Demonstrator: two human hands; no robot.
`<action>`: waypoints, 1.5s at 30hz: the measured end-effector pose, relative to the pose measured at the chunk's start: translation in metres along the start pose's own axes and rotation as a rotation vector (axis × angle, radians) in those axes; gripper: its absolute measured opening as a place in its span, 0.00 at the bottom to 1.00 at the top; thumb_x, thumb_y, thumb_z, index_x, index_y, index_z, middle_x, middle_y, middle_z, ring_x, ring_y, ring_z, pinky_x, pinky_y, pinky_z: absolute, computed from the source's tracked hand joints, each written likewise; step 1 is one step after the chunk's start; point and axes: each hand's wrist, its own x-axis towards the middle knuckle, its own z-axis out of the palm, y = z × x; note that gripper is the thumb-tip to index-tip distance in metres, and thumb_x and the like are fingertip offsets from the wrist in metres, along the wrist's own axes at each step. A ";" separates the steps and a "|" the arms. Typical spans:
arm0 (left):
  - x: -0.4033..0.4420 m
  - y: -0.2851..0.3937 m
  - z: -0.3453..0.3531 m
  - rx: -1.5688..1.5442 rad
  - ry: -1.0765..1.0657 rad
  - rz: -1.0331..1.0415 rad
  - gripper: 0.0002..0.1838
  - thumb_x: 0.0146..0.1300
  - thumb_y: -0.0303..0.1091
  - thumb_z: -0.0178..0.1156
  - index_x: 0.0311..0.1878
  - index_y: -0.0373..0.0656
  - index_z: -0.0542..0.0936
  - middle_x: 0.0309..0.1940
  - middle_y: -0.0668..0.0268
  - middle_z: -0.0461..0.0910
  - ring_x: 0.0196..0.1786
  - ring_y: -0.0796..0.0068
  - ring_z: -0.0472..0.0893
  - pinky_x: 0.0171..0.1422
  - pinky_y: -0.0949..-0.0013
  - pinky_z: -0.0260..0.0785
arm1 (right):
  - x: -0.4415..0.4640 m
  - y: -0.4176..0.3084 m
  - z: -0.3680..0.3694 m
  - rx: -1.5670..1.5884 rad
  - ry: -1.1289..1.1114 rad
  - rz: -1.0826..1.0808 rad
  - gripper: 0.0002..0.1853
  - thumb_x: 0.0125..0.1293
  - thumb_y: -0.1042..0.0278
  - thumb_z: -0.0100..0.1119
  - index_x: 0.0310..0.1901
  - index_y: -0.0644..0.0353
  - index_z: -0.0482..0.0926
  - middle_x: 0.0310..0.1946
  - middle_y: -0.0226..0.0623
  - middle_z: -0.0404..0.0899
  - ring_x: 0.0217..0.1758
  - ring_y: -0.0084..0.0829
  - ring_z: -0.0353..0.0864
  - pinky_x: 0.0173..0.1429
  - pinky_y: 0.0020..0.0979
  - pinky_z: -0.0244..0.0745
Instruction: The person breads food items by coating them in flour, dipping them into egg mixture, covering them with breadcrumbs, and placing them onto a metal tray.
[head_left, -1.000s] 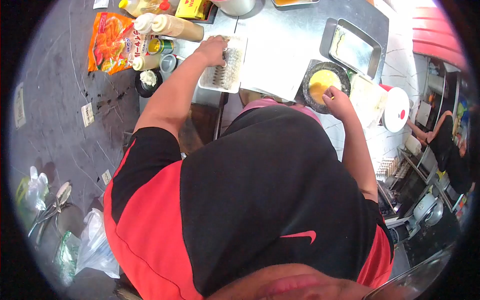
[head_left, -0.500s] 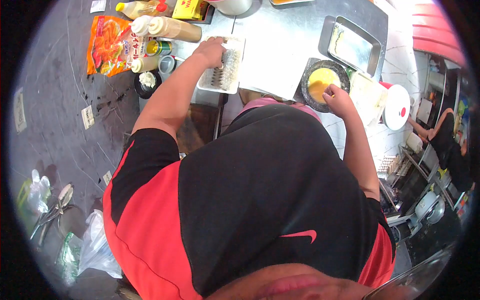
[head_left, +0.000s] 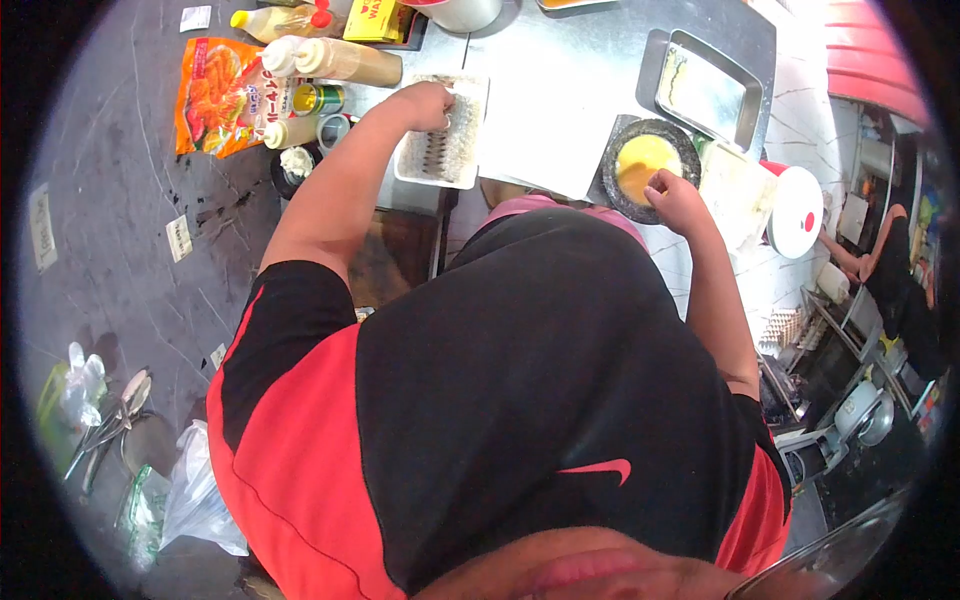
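A white tray (head_left: 436, 181) holds pale crumbs and a row of several dark-striped pieces, whose kind I cannot make out. My left hand (head_left: 428, 106) reaches over the tray's left side, fingers curled down toward the crumbs. Whatever those fingers hold is hidden. On the right stands a dark speckled bowl (head_left: 615, 158) of yellow liquid (head_left: 650, 153) that looks like beaten egg. At the bowl's lower right rim, my right hand (head_left: 674, 201) is closed, thumb and fingertips together over the liquid. Anything in its pinch is too small to tell.
Squeeze bottles (head_left: 350, 61), an orange food packet (head_left: 215, 97) and a small can (head_left: 318, 99) stand left of the tray. A metal pan (head_left: 708, 88) lies behind the bowl. Right of it are a pale container (head_left: 737, 195) and a white round lid (head_left: 796, 213). Another person (head_left: 888, 260) is at far right.
My left hand has shifted slightly right and down over the tray, its fingers more curled. My right hand stays at the bowl in nearly the same pose.
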 end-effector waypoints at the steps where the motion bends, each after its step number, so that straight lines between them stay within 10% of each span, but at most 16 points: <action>1: 0.007 -0.010 0.008 -0.026 0.076 0.023 0.27 0.58 0.41 0.78 0.59 0.39 0.90 0.55 0.47 0.90 0.59 0.44 0.89 0.71 0.48 0.80 | 0.000 0.000 0.000 -0.007 -0.001 -0.005 0.15 0.75 0.59 0.69 0.51 0.64 0.86 0.44 0.48 0.92 0.50 0.47 0.92 0.59 0.44 0.85; 15: 0.008 0.002 0.044 -1.246 0.392 -0.369 0.30 0.77 0.54 0.67 0.59 0.30 0.84 0.53 0.51 0.88 0.47 0.60 0.90 0.43 0.57 0.89 | -0.004 0.001 0.005 -0.013 0.010 0.006 0.16 0.75 0.58 0.69 0.50 0.65 0.86 0.43 0.50 0.92 0.48 0.49 0.92 0.58 0.45 0.85; 24: 0.033 0.005 0.049 -0.802 0.673 -0.545 0.27 0.72 0.52 0.66 0.56 0.34 0.89 0.51 0.42 0.92 0.55 0.44 0.92 0.67 0.48 0.81 | -0.005 -0.002 0.007 -0.029 0.006 -0.009 0.18 0.75 0.55 0.68 0.50 0.64 0.87 0.45 0.54 0.92 0.51 0.55 0.93 0.58 0.50 0.85; 36: 0.036 0.012 0.040 -0.990 0.578 -0.529 0.26 0.67 0.50 0.71 0.47 0.30 0.91 0.39 0.48 0.94 0.45 0.49 0.94 0.59 0.52 0.83 | -0.007 -0.002 0.014 -0.029 0.003 -0.019 0.18 0.75 0.55 0.67 0.51 0.64 0.87 0.46 0.56 0.92 0.51 0.56 0.92 0.58 0.50 0.85; 45: 0.059 -0.028 0.076 -0.458 0.656 -0.450 0.28 0.67 0.52 0.71 0.52 0.31 0.91 0.48 0.40 0.92 0.54 0.43 0.92 0.63 0.48 0.82 | -0.013 -0.008 0.010 -0.022 0.006 -0.006 0.18 0.75 0.56 0.67 0.51 0.65 0.87 0.46 0.56 0.92 0.52 0.55 0.92 0.60 0.49 0.85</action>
